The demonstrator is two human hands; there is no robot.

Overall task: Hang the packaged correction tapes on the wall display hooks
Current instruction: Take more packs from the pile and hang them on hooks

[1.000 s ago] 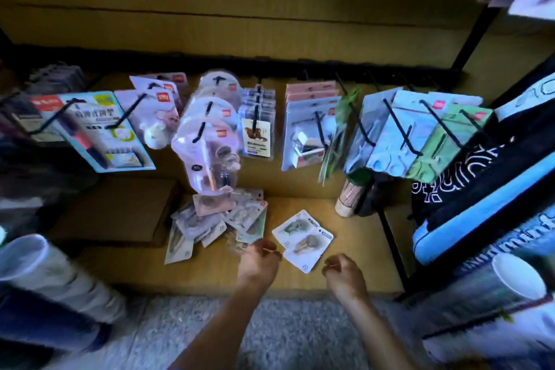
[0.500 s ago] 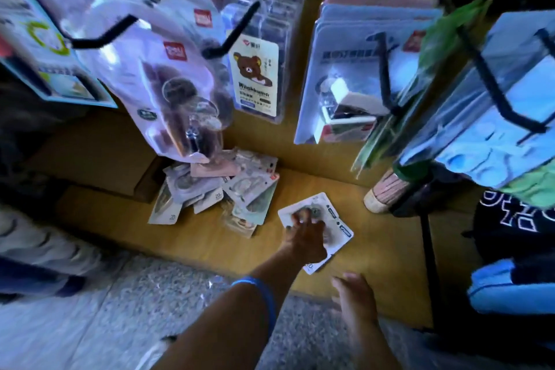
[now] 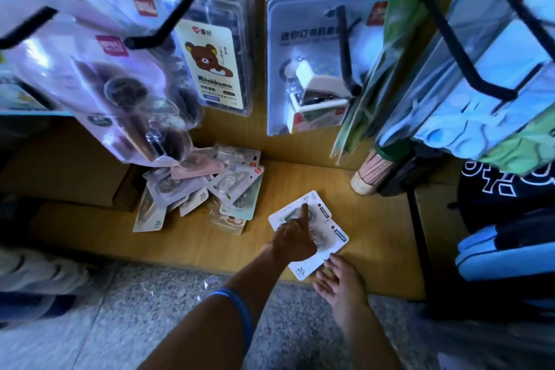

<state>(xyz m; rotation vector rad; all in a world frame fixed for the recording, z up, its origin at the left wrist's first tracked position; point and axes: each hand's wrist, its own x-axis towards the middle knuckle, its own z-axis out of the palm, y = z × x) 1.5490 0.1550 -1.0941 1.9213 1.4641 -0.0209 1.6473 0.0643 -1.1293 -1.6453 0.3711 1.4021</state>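
Two white carded correction tapes [image 3: 336,230] lie overlapping on the wooden shelf [image 3: 381,237]. My left hand [image 3: 292,242] rests on them, its index finger straight and pressing the upper card, the other fingers curled. My right hand [image 3: 339,279] lies open at the shelf's front edge, fingertips touching the lower card's corner. A loose pile of several more packaged correction tapes [image 3: 207,192] sits to the left. Black display hooks [image 3: 345,48] stick out above.
Hanging goods crowd the space overhead: blister packs [image 3: 120,78], bear-print card holders [image 3: 210,63], staplers [image 3: 312,87], blue packs [image 3: 486,93]. A bundle of pencils [image 3: 371,173] stands behind. A cardboard box [image 3: 60,171] sits left, bags [image 3: 507,249] right.
The view has dropped and closed in on the shelf. My left hand moved onto the two white cards and stretched out its index finger; my right hand came forward to the lower card's corner.
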